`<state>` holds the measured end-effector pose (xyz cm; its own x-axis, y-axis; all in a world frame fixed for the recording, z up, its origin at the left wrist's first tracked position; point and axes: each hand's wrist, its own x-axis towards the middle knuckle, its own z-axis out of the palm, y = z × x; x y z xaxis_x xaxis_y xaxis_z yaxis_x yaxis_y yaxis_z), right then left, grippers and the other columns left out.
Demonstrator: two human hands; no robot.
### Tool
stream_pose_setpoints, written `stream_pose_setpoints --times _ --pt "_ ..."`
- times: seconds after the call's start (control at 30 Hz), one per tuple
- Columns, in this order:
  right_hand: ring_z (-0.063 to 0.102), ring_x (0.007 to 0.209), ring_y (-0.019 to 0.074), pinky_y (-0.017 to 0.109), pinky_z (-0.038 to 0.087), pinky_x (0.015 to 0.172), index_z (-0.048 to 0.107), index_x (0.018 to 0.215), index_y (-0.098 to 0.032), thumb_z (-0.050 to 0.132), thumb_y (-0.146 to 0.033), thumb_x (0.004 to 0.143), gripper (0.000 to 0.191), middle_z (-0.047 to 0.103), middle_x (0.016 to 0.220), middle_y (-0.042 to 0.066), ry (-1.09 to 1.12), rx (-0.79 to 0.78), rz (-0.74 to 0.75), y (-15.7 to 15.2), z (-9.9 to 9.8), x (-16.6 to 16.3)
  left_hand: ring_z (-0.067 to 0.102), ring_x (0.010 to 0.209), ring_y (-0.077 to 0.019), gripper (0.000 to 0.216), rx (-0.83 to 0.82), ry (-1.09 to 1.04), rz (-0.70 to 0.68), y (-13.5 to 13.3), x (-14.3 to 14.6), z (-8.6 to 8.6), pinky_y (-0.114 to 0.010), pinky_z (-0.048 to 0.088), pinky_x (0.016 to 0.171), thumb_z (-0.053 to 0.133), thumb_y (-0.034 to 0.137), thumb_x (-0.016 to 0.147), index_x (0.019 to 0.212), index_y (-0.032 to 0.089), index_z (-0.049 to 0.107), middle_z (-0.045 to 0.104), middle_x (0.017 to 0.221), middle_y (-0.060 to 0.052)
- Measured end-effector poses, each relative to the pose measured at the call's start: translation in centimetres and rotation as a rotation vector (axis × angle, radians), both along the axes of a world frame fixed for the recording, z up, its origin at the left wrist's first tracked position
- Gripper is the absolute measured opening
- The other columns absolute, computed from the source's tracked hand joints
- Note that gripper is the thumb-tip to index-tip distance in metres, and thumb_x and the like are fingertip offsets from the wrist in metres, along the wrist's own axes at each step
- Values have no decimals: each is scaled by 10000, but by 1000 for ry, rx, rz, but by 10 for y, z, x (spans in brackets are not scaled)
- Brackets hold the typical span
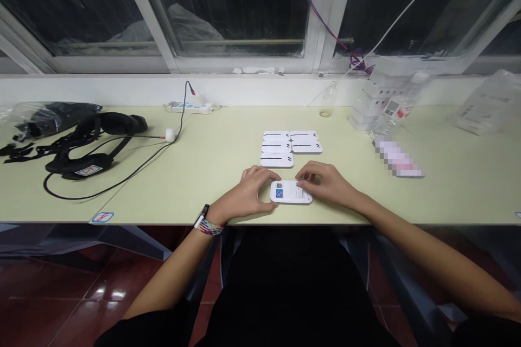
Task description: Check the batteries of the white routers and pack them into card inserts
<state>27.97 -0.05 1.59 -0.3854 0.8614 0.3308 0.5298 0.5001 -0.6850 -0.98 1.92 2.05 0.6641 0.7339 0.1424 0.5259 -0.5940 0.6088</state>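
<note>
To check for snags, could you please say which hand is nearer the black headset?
Left. The left hand is right of the black headset, at the left end of the white piece; the right hand is farther right, at the other end.

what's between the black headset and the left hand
In the head view, a black cable curves across the table between the black headset and the left hand; from cable to hand, the tabletop is bare.
</note>
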Motion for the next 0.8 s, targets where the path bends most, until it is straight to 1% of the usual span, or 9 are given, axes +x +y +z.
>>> stream_pose_setpoints --times 0.1,0.17,0.23,0.3,0.37,0.5,0.63,0.73,0.8 --pt "760 1036 255 445 655 930 792 1109 -262 722 -299 1003 132 772 1155 83 -38 102 67 -9 -2 5 489 1414 -389 505 6 10 -3 0 0 1 -589 442 1205 839 312 835 1313 307 676 662 1358 -75" --pt "745 1188 286 476 649 1018 777 1220 -280 759 -315 998 225 747 1284 105 -79 176 131 -18 -6 8 485 1416 -387 507 6 17 -6 -1 0 1 -587 435 1207 838 318 843 1322 306 671 661 1366 -73" --pt "732 1251 304 481 657 1023 745 1317 -291 778 -317 992 328 722 1368 123 -112 247 163 -26 -13 12 485 1412 -387 501 16 23 -15 -1 1 2 -582 437 1199 836 320 849 1322 305 671 666 1359 -69" --pt "743 1245 306 474 676 986 711 1384 -289 751 -295 1011 376 717 1395 140 -133 311 161 -32 -20 14 494 1397 -380 486 43 26 -35 0 1 3 -575 431 1199 826 316 861 1323 305 676 682 1336 -61" --pt "756 1230 306 472 690 962 690 1416 -273 703 -279 1045 371 722 1403 157 -171 356 149 -35 -25 14 502 1384 -374 467 80 28 -55 0 1 4 -570 415 1209 816 315 875 1324 299 688 702 1306 -57" --pt "775 1216 322 497 708 957 697 1397 -257 648 -253 1058 342 744 1411 167 -288 442 126 -33 -28 12 512 1377 -375 416 184 44 -61 -1 2 5 -565 395 1218 812 346 895 1298 284 730 724 1284 -65" --pt "812 1125 332 490 727 891 717 1363 -219 609 -190 1033 348 806 1307 169 -384 534 78 -26 -30 9 607 1267 -335 346 327 73 -79 -3 4 6 -570 354 1256 737 370 980 1308 264 758 728 1239 -77" --pt "836 1001 310 449 728 813 723 1355 -191 560 -163 1049 348 840 1185 162 -400 536 35 -25 -32 10 673 1187 -290 369 402 101 -111 -4 5 6 -581 276 1312 661 361 1061 1414 269 718 748 1183 -66" --pt "841 958 289 434 727 813 711 1399 -214 569 -191 1070 360 849 1153 138 -337 472 31 -26 -33 12 696 1153 -274 350 428 113 -128 -3 4 6 -584 275 1315 592 344 1116 1443 290 706 766 1154 -59"
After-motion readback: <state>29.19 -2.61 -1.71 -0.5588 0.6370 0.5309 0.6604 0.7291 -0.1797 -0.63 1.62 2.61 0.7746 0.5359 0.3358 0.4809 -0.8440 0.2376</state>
